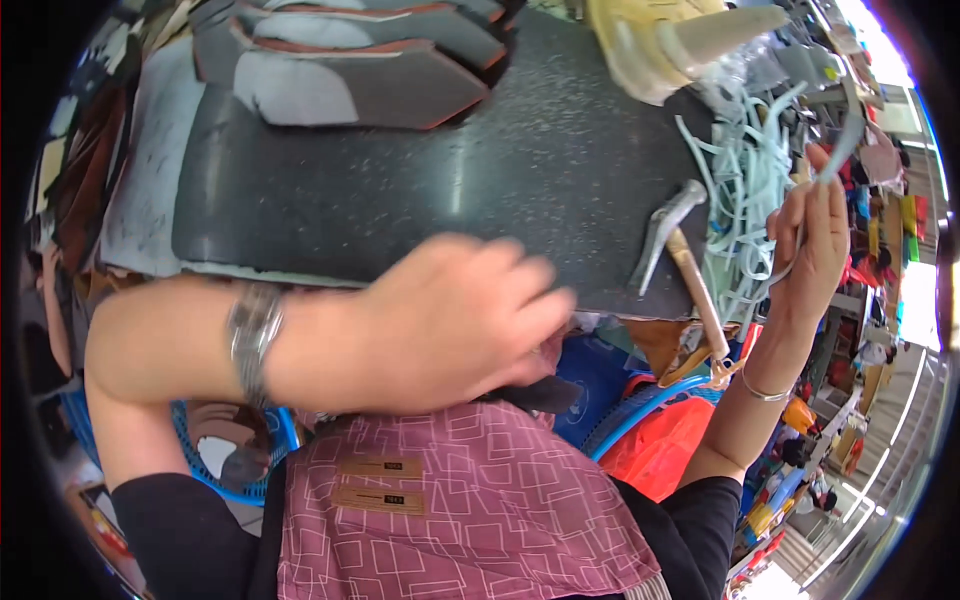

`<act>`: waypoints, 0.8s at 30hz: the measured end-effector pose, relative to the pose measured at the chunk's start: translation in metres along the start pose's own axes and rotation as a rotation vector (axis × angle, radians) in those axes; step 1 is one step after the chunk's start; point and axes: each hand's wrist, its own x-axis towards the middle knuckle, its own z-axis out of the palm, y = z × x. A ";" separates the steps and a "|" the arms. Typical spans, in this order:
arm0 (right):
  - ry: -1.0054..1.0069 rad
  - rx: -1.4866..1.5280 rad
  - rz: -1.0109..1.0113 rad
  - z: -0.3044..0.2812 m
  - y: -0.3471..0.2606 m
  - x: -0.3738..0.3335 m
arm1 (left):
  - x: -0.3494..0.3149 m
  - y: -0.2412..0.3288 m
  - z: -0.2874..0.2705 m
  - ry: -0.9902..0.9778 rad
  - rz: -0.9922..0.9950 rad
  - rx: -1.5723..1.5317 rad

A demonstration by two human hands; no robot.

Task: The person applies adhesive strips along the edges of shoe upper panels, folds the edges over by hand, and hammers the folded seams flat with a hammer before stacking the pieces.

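My left hand [460, 315] hangs over the near edge of the dark work board [400, 200], its fingers bent and smeared by motion, so what they hold, if anything, does not show. Raised at the right, my right hand [812, 235] is closed on a pale strip [848, 140] that sticks up past the fingertips. Just left of that hand lies a tangled heap of pale blue-white strips [745, 185]. A hammer [693, 270] with a metal head and wooden handle rests at the board's right edge, between my two hands.
Grey cut panels [370, 85] with reddish edges are stacked at the far left of the board. A yellowish container [640, 50] with a tapered piece stands at the far right. Below the board are a blue basket [635, 420] and a red bag [660, 450].
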 end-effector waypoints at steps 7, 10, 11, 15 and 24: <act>-0.175 0.292 0.266 0.027 0.046 -0.018 | -0.115 0.010 0.048 -0.087 -0.119 -0.114; -0.146 0.254 0.292 0.039 0.040 -0.030 | -0.127 0.002 0.038 -0.120 -0.024 -0.043; -0.187 0.223 0.287 0.031 0.039 -0.031 | -0.135 -0.001 0.042 -0.198 -0.049 -0.028; -0.187 0.174 0.276 0.015 0.034 -0.039 | -0.137 -0.013 0.026 -0.191 0.038 -0.114; -0.054 0.117 -0.077 0.010 -0.019 -0.069 | -0.046 -0.074 -0.062 -0.100 -0.117 -0.289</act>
